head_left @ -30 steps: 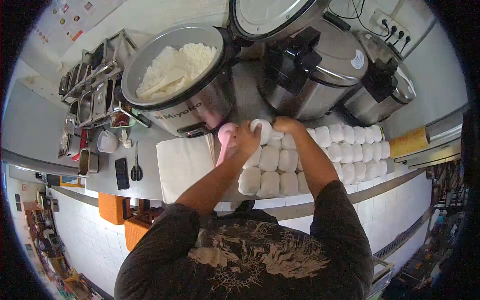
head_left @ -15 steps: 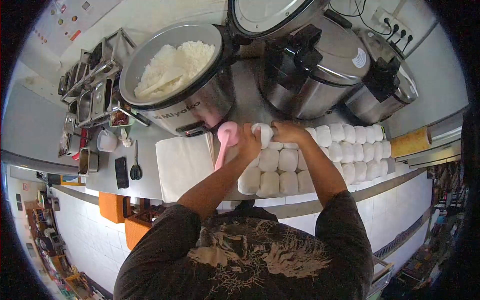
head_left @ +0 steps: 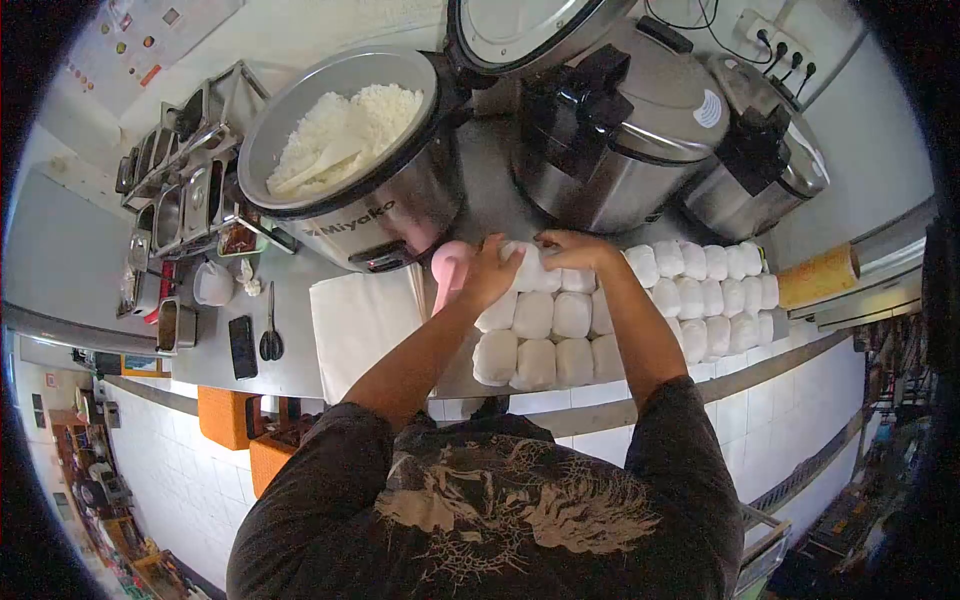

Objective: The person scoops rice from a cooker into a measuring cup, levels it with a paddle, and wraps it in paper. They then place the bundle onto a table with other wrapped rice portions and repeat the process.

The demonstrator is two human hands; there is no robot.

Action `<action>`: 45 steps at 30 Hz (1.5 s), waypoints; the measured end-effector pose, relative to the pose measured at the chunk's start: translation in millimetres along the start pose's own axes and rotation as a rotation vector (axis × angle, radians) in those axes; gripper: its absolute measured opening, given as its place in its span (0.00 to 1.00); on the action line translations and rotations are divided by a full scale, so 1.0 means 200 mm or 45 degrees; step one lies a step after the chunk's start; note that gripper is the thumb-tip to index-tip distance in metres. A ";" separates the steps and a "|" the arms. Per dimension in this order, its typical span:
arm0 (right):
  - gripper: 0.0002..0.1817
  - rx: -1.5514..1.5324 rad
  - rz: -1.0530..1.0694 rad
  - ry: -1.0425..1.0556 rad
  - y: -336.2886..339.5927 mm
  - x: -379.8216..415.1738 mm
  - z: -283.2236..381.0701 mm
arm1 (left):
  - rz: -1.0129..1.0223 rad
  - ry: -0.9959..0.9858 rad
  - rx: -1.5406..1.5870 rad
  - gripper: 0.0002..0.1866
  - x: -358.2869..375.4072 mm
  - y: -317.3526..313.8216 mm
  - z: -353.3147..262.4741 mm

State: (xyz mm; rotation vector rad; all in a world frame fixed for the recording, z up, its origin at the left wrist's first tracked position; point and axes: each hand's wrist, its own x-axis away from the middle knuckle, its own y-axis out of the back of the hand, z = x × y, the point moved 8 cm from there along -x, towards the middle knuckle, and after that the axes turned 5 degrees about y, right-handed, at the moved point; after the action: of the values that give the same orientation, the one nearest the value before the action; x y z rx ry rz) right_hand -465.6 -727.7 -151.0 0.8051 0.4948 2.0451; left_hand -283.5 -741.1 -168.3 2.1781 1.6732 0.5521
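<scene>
A white wrapped packet (head_left: 530, 272) lies between my two hands at the back left corner of several rows of similar white packets (head_left: 575, 315). My left hand (head_left: 490, 272) grips its left side, the thumb on the near face. My right hand (head_left: 582, 252) closes on its right end with bent fingers; some fingertips are hidden behind it. Just left of my left hand is a pink scoop (head_left: 450, 265), its handle partly covered by my forearm. Beside that lies a stack of pale paper sheets (head_left: 362, 320).
An open rice cooker (head_left: 385, 230) full of rice, with a pale paddle (head_left: 335, 158) in it, stands behind. Further right are two more cookers (head_left: 630, 120) (head_left: 760, 150). A phone (head_left: 243, 347), scissors (head_left: 271, 335) and metal containers (head_left: 176, 325) are on the left.
The packet between my hands now sits flatter and shows more of its width. My hands have shifted slightly, the right one moving a little to the right. The camera view has shifted a bit.
</scene>
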 end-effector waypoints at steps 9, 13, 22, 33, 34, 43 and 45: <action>0.42 0.099 -0.038 0.194 -0.08 0.02 0.12 | 0.252 -0.105 -0.129 0.38 0.13 0.08 -0.11; 0.44 0.327 -0.115 0.024 -0.05 0.07 0.18 | 0.096 -0.013 -0.235 0.38 0.13 0.10 -0.11; 0.45 0.443 -0.048 -0.109 -0.04 0.12 0.13 | 0.068 -0.303 -0.256 0.45 0.11 0.03 -0.09; 0.52 0.485 -0.078 -0.172 -0.05 0.15 0.20 | 0.182 -0.149 -0.335 0.47 0.05 0.01 -0.09; 0.54 0.443 -0.074 -0.164 -0.05 0.13 0.17 | 0.164 -0.183 -0.326 0.48 0.08 0.05 -0.15; 0.64 0.429 0.093 -0.280 -0.10 0.09 0.15 | 0.293 -0.146 -0.307 0.56 0.02 0.00 -0.06; 0.66 0.427 0.102 -0.299 -0.11 0.13 0.19 | 0.389 -0.181 -0.193 0.59 0.03 -0.01 -0.05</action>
State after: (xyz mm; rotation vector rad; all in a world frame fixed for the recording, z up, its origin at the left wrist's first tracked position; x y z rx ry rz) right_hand -437.7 -692.5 -127.5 1.2667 0.6903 1.9314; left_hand -288.6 -735.1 -160.0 2.3139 1.1947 0.5675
